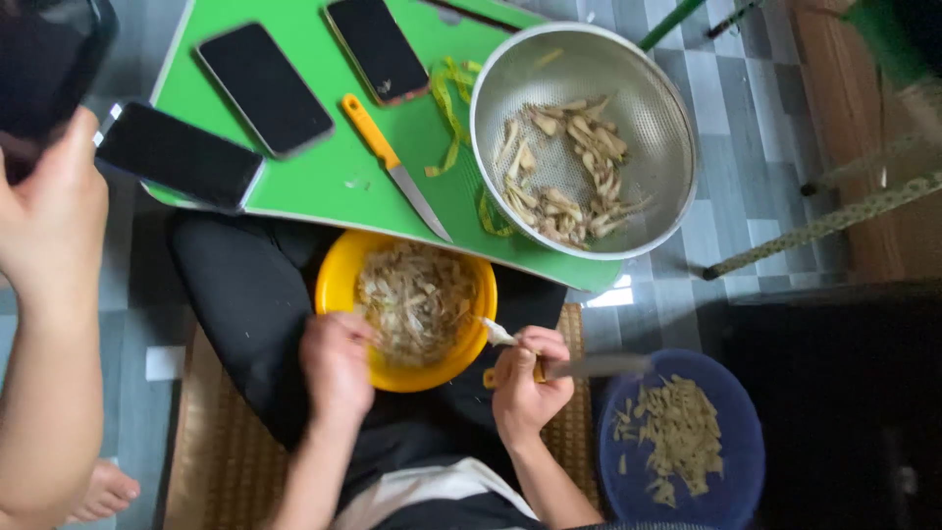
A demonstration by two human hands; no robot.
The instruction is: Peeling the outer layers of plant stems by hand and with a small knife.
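As the yellow bowl (339,280) sat at six o'clock below the green board (324,177), our left hand (336,363) curled on its rim; our right hand (525,378), at three o'clock, gripped a knife (589,367) and a pale strip (497,334), which looked light, soft and slippery, best pinched near its end.

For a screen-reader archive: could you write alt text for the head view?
A person's right hand holds a knife beside a yellow bowl of peelings, left hand on its rim. A colander, three phones and another knife lie on a green board.
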